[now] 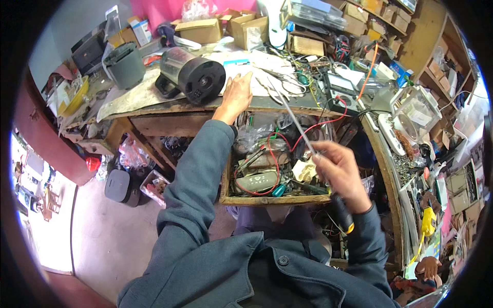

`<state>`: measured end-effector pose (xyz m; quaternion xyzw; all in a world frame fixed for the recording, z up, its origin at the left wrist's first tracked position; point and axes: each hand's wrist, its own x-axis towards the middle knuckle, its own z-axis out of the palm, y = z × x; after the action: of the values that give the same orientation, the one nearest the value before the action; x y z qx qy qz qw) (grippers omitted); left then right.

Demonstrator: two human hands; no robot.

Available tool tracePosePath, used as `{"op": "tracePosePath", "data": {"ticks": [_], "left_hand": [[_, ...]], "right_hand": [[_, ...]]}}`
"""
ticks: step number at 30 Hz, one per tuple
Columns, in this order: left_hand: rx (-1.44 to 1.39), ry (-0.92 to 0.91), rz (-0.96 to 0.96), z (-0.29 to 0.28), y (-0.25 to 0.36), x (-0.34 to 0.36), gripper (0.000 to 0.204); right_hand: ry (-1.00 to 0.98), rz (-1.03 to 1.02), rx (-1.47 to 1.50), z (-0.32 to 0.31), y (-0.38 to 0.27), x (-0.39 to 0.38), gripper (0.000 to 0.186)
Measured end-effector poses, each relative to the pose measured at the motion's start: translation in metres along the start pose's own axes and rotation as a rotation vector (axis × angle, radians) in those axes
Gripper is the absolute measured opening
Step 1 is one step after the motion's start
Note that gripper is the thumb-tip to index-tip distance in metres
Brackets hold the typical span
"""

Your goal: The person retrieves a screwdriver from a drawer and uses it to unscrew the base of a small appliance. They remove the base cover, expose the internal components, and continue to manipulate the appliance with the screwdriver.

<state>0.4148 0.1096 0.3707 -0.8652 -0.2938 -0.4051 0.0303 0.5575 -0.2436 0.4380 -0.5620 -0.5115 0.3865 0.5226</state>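
My left hand [237, 95] is on the worktop with loosely bent fingers, touching white paper [241, 68] just right of a clear jug-like appliance with a black base [200, 82], which lies on its side. My right hand [339, 172] grips a long screwdriver [295, 120] by its metal shaft, the tip pointing up at the worktop and the black-and-yellow handle hanging below my fingers. Past the tip, scissors and other small tools [287, 79] lie among the papers. Below, an open drawer [275, 199] holds red cables, bags and small parts.
A grey container [126, 69], cardboard boxes [197, 31] and a yellow basin [74, 102] crowd the bench. Parts and a clear appliance housing [416, 115] cover the right-hand bench under loaded shelves. A dark speaker-like box [118, 187] and a filled bin [154, 187] stand on the floor at left.
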Motion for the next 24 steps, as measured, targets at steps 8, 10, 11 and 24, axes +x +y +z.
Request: {"op": "tracePosePath", "data": {"ticks": [8, 10, 11, 24], "left_hand": [[-0.183, 0.171, -0.066, 0.007, 0.015, 0.004, 0.034], [-0.432, 0.37, -0.308, 0.005, 0.047, -0.019, 0.033], [-0.862, 0.208, -0.535, -0.01, 0.064, -0.033, 0.035], [-1.339, -0.042, -0.923, -0.075, 0.045, -0.127, 0.033]], "right_hand": [[0.035, 0.036, 0.099, 0.023, 0.06, -0.022, 0.03], [0.087, 0.016, 0.147, 0.031, 0.074, -0.018, 0.03], [0.091, 0.008, 0.205, 0.035, 0.079, -0.016, 0.03], [-0.388, 0.175, 0.594, 0.086, 0.103, -0.031, 0.049]]}}
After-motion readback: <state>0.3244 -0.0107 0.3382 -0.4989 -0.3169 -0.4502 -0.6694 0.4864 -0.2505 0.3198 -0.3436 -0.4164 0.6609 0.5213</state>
